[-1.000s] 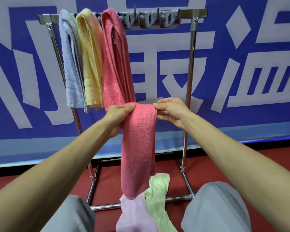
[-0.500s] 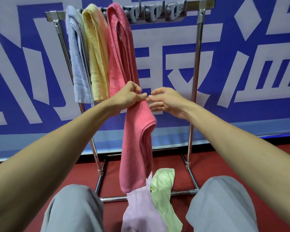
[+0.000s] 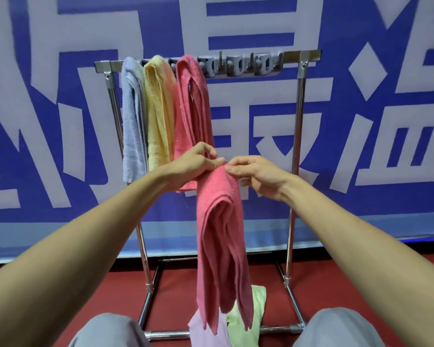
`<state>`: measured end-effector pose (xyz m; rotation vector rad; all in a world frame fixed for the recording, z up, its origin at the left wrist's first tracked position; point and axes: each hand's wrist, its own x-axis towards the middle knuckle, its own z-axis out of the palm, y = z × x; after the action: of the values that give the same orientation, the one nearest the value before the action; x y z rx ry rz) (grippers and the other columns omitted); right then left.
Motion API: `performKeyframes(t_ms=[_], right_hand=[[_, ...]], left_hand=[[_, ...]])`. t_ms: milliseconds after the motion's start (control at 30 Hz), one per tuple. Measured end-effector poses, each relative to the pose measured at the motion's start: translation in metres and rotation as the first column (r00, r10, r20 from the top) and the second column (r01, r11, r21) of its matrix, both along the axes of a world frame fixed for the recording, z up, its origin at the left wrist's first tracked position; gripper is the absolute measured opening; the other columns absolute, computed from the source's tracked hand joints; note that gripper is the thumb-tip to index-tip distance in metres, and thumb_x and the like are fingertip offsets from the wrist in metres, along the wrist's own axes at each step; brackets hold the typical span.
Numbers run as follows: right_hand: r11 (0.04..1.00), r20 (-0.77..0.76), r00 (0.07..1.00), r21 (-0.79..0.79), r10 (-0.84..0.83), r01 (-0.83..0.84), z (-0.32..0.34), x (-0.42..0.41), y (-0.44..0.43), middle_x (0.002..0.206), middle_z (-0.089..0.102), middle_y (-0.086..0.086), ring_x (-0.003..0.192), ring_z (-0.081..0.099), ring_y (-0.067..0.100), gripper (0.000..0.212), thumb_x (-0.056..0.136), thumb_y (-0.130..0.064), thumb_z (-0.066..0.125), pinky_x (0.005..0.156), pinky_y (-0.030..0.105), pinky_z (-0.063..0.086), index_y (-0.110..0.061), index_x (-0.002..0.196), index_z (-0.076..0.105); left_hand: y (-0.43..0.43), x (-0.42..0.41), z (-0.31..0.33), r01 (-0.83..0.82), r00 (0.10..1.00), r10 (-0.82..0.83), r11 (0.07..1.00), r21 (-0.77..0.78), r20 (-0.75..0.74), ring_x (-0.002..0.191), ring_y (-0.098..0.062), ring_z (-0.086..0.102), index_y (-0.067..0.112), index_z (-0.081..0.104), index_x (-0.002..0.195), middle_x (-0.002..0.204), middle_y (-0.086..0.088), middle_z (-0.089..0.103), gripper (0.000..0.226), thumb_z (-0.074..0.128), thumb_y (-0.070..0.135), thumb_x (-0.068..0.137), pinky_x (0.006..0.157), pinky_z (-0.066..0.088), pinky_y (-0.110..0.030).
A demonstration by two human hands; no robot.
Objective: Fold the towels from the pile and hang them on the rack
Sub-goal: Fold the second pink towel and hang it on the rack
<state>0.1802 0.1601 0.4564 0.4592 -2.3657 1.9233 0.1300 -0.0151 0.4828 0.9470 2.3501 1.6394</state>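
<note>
Blue banner (image 3: 60, 121) with big white characters fills the back, above a red floor (image 3: 336, 284). Before it stands a steel rack (image 3: 300, 121). Three towels are draped over the left part of its top bar: a blue towel (image 3: 132, 121), a yellow towel (image 3: 159, 116) and a hung pink towel (image 3: 191, 101). A grey clip strip (image 3: 241, 66) runs along the rest of the bar.

Both hands are close together in front of the rack, well below the bar. The left hand (image 3: 193, 164) and the right hand (image 3: 258, 176) each pinch the top edge of a held towel (image 3: 218, 234), their fingertips almost meeting there. This pink towel hangs straight down from the hands in long folded layers. Its lower end hangs in front of a lilac towel (image 3: 206, 334) and a green towel (image 3: 248, 321) on the floor, between two grey-clad knees (image 3: 336, 329).
</note>
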Motion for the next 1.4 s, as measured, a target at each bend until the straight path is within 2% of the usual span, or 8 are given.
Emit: performKeyframes(t_ms=[133,267,467,567,933,1067,1233,1400], right_hand=[[0.996,-0.066,0.998,-0.085,-0.021,0.015,0.016,0.003,0.004,0.087,0.067,-0.001,0.081,0.061,0.008,0.007,0.089,-0.016,0.062,0.076,0.021,0.047,-0.013,0.088,0.068],[0.983,-0.098,0.992,-0.173,-0.082,0.064,0.03,0.004,0.01,0.086,0.069,-0.002,0.08,0.063,0.008,0.009,0.088,-0.014,0.062,0.071,0.018,0.049,-0.01,0.092,0.069],[0.962,-0.106,0.986,-0.257,-0.126,0.096,0.051,0.0,0.025,0.086,0.067,0.0,0.08,0.061,0.009,0.009,0.09,-0.009,0.06,0.07,0.02,0.051,-0.008,0.094,0.068],[0.946,-0.123,0.974,-0.288,-0.192,0.15,0.068,-0.005,0.036,0.083,0.065,-0.001,0.077,0.058,0.01,0.012,0.09,-0.003,0.058,0.064,0.02,0.05,-0.01,0.09,0.068],[0.896,-0.163,0.906,-0.291,-0.392,0.335,0.145,-0.065,0.052,0.082,0.066,0.003,0.067,0.055,0.01,0.007,0.083,-0.006,0.068,0.055,0.02,0.046,-0.011,0.088,0.07],[0.862,-0.232,0.852,-0.328,-0.469,0.385,0.185,-0.094,0.05,0.074,0.061,0.006,0.041,0.046,0.003,0.015,0.084,-0.004,0.068,0.04,0.014,0.041,0.001,0.098,0.069],[0.799,-0.357,0.72,-0.172,-0.596,0.576,0.231,-0.145,0.05,0.065,0.067,0.005,0.057,0.057,0.017,0.02,0.064,-0.027,0.084,0.059,0.032,0.055,-0.01,0.067,0.074],[0.548,-0.583,0.486,0.082,-0.651,0.832,0.251,-0.177,0.051,0.088,0.075,0.009,0.089,0.068,0.023,0.022,0.074,-0.031,0.079,0.081,0.035,0.056,-0.012,0.084,0.079]], left_hand=[[-0.001,-0.002,0.003,0.109,0.992,-0.116,0.988,0.105,0.058,0.058,-0.007,0.05,0.012,0.056,0.087,0.072,0.0,0.054,0.006,0.057,0.013,0.093,0.056,0.042,-0.02],[-0.003,-0.008,-0.01,0.208,0.97,-0.219,0.972,0.111,0.102,0.082,-0.03,0.047,0.017,0.07,0.089,0.087,-0.017,0.055,0.008,0.062,0.017,0.087,0.075,0.032,-0.043],[0.011,-0.012,-0.016,0.168,0.985,-0.172,0.979,0.115,0.026,0.051,-0.02,0.05,0.01,0.068,0.09,0.071,-0.016,0.058,0.014,0.07,0.021,0.082,0.051,0.021,-0.039],[0.019,-0.018,0.004,0.158,0.986,-0.166,0.958,0.239,0.016,0.069,-0.015,0.057,0.005,0.068,0.098,0.079,-0.005,0.064,0.013,0.065,0.013,0.088,0.061,0.043,-0.028],[0.034,-0.068,0.113,0.104,0.973,-0.065,0.98,0.169,-0.223,0.055,-0.002,0.041,0.015,0.068,0.081,0.059,0.014,0.053,0.012,0.062,0.019,0.09,0.05,0.034,-0.013],[0.039,-0.096,0.162,-0.002,0.929,0.049,0.992,0.128,-0.366,0.06,-0.001,0.047,0.016,0.07,0.079,0.063,0.014,0.056,0.017,0.062,0.025,0.091,0.057,0.038,-0.014],[0.047,-0.146,0.214,-0.239,0.8,0.255,0.966,0.102,-0.543,0.059,-0.008,0.046,-0.001,0.071,0.085,0.07,-0.002,0.055,0.031,0.064,0.029,0.089,0.054,0.04,-0.019],[0.055,-0.182,0.235,-0.458,0.659,0.365,0.888,0.035,-0.658,0.082,-0.019,0.058,0.013,0.074,0.079,0.08,-0.006,0.069,0.028,0.065,0.04,0.084,0.084,0.046,-0.037]])
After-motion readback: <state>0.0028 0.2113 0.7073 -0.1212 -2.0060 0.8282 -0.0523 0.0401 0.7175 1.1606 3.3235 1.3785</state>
